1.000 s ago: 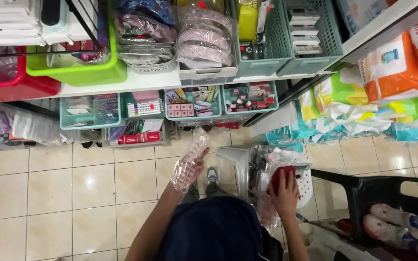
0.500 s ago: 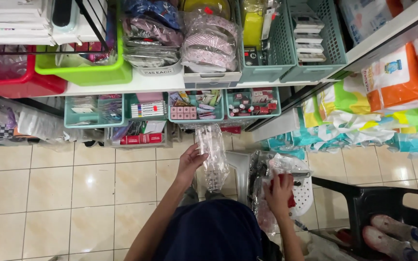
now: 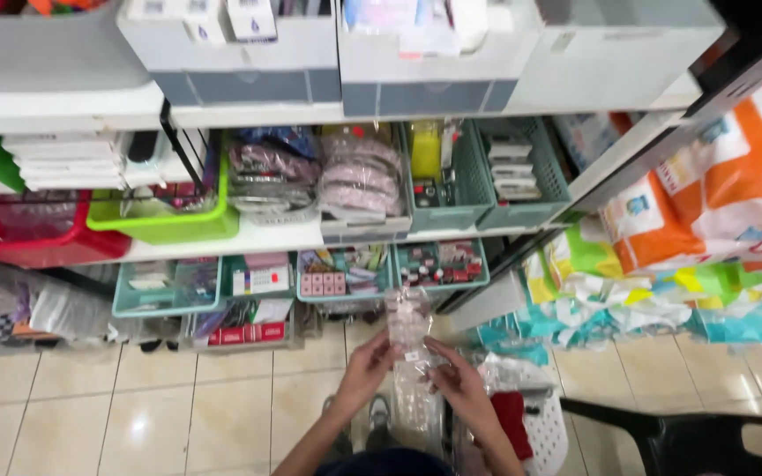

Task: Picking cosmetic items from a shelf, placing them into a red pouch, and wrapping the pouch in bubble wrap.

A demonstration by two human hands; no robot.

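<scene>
Both hands are on one thing: a long clear plastic packet (image 3: 409, 353) w/ a small white tag near its middle, held upright in front of the body, above the tiled floor (image 3: 81, 414) and just short of the lower shelf. Left hand (image 3: 365, 368) has its fingers closed on the packet's left edge, approx. at tag height; right hand (image 3: 453, 381) pinches the right edge a bit lower, fingers narrow, thumb across the front. Packet's contents look small and pale, too blurred to say what. Its top end sits level w/ the teal baskets (image 3: 438, 264) of small boxed goods on the lower shelf; pink bundled items (image 3: 362, 176) and a lime-green tray (image 3: 169, 220) stand on the shelf above. A white basket (image 3: 544, 423) w/ a red item in it is just beside the right forearm, and a black chair (image 3: 690, 432) further right. Step in hand, as I read it: checking or sorting the packet, prob. reading the tag, before it goes somewhere. Next move would need one hand to take the full weight so the other can free up, and a grip that doesn't crumple the thin film; which basket it belongs in can't be told from here.
</scene>
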